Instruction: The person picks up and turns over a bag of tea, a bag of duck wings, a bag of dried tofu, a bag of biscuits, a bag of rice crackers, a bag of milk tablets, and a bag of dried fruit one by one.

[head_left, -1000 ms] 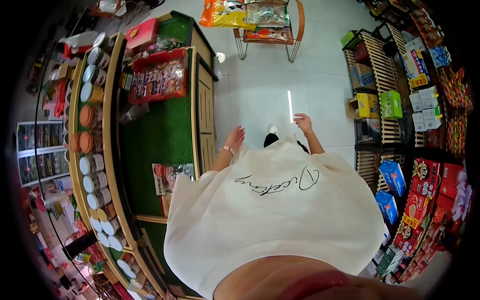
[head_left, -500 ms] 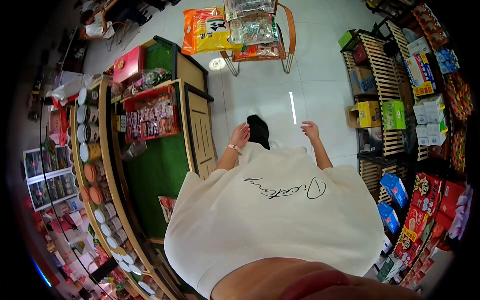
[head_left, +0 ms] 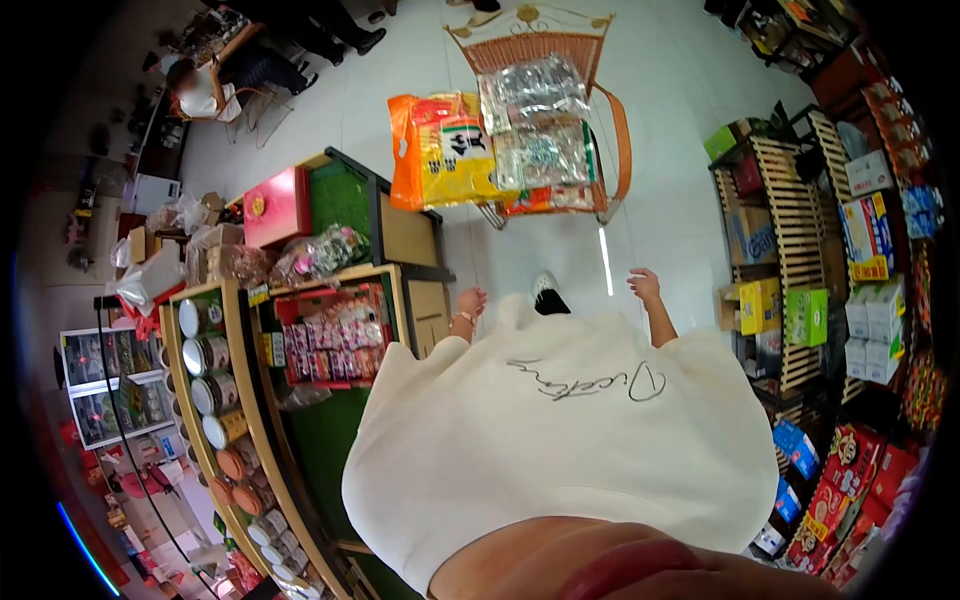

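My left hand [head_left: 472,301], with a band on the wrist, hangs open at my side, nearest to the green-lined display shelf. On the other side my right hand [head_left: 645,284] hangs over the floor, fingers apart and holding nothing. In front of me stands a wicker chair [head_left: 520,60] with curved armrests. A yellow and orange package [head_left: 455,150] lies on its left side. Clear plastic packs [head_left: 540,155] are stacked beside it, above a red and orange packet [head_left: 550,200]. Neither hand touches the chair or the packages.
To the left, wooden shelving holds lidded jars [head_left: 206,355], a red tray of small packets [head_left: 333,333] and a red box [head_left: 277,207]. Slatted racks [head_left: 787,220] with cartons line the right. A seated person [head_left: 207,92] and a standing person's legs [head_left: 335,30] are farther back.
The chair and its packages appear nearer and lower in view, with the backrest now showing. The shelves have shifted rightward, and my feet have stepped. Both hands remain empty.
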Motion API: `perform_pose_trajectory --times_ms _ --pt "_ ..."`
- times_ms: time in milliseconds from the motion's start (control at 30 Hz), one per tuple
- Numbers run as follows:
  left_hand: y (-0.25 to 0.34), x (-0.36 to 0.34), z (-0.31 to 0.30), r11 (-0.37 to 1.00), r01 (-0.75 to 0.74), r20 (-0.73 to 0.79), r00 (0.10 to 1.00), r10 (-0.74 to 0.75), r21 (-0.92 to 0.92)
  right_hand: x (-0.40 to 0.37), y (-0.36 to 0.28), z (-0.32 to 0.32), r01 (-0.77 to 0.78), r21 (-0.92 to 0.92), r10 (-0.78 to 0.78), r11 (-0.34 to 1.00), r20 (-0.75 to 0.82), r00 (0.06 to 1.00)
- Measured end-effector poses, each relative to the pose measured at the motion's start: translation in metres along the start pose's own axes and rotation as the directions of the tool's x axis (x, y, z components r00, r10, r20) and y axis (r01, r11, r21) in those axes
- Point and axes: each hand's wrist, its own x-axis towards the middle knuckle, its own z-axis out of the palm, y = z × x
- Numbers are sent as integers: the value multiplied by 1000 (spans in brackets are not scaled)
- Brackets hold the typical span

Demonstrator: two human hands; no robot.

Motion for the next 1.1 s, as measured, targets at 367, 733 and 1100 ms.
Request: perform_pose_trajectory --times_ms 367,733,1100 --pt "153 30 94 979 -187 269 950 159 83 88 -130 83 350 162 -379 922 206 902" --pt "268 78 183 986 -163 266 952 149 28 215 -254 99 370 77 -378 926 209 902" --pt "383 128 289 965 115 438 899 0 -236 310 -421 97 603 -180 -627 777 -148 765"
